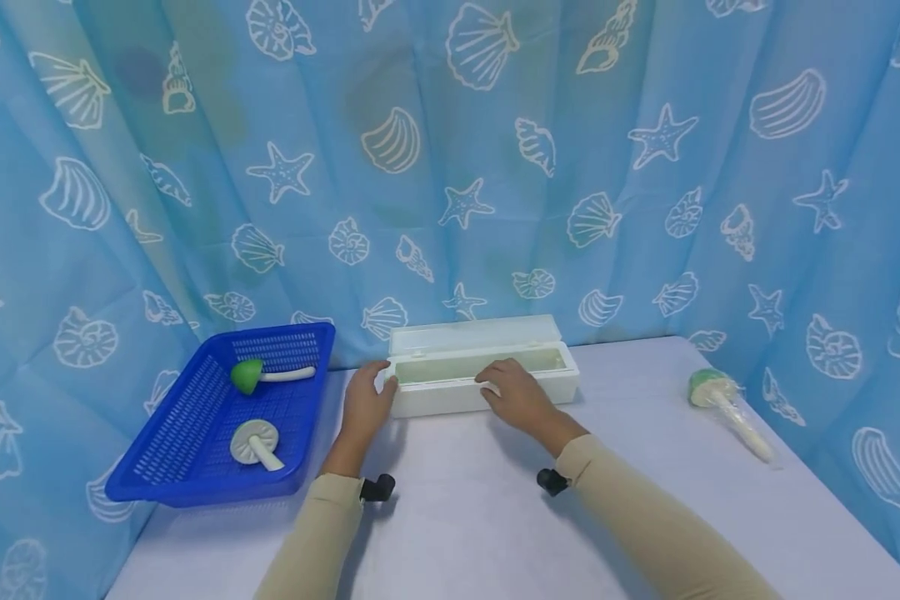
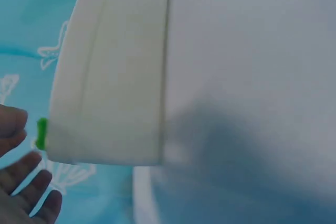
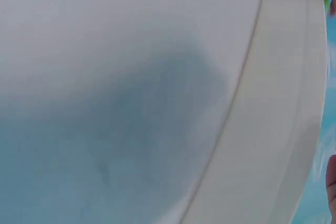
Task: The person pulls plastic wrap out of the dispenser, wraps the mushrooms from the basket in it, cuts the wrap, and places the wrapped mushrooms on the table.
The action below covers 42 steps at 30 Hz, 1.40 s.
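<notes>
A long white box (image 1: 435, 405) stands near the curtain, its lid (image 1: 476, 333) raised at the back. My left hand (image 1: 365, 404) is at the box's left end, thumb toward the front and fingers toward the back. In the left wrist view, its fingers are spread beside that end, near a small bright green piece (image 2: 41, 134) whose kind I cannot tell. Over the box's front edge, right of the middle, hovers my right hand (image 1: 520, 396), fingers loosely bent with nothing visible between them. Whether it touches the rim is unclear. The right wrist view catches only a fingertip.
To the left, a blue plastic basket (image 1: 311, 454) holds two green-capped toy mushrooms, one on its side (image 1: 249, 377) and one showing its white underside (image 1: 255, 440). Another mushroom (image 1: 727, 408), in clear wrap, lies at the table's right. A shell-patterned blue curtain (image 1: 450, 150) hangs behind.
</notes>
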Each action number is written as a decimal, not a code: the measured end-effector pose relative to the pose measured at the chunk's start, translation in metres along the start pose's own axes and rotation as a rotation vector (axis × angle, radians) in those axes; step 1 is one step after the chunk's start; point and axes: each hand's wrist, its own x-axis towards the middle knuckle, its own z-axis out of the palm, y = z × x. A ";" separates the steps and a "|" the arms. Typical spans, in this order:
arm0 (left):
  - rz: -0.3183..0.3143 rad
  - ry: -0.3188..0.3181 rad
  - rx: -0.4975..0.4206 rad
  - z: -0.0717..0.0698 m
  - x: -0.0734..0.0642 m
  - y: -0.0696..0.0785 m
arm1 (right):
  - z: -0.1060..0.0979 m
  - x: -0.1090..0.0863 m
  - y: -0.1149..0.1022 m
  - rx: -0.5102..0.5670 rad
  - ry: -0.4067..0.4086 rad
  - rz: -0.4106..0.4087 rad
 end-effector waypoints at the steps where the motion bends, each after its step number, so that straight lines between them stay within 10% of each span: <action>1: 0.031 -0.022 0.043 -0.002 0.004 0.003 | -0.006 -0.003 0.011 -0.012 0.006 0.026; 12: 0.199 -0.475 0.321 -0.008 0.038 0.022 | -0.055 -0.029 0.096 0.006 -0.135 0.299; 17: 0.229 -0.565 0.321 -0.008 0.043 0.021 | -0.061 -0.029 0.106 0.082 -0.180 0.301; 25: 0.178 -0.534 0.269 -0.002 0.044 0.016 | -0.055 -0.018 0.108 0.112 -0.202 0.301; 31: 0.256 -0.442 0.303 0.001 0.044 0.011 | -0.053 -0.011 0.108 0.049 -0.183 0.301; 42: 0.402 -0.351 0.594 0.008 0.046 0.014 | -0.049 -0.005 0.106 -0.032 -0.236 0.179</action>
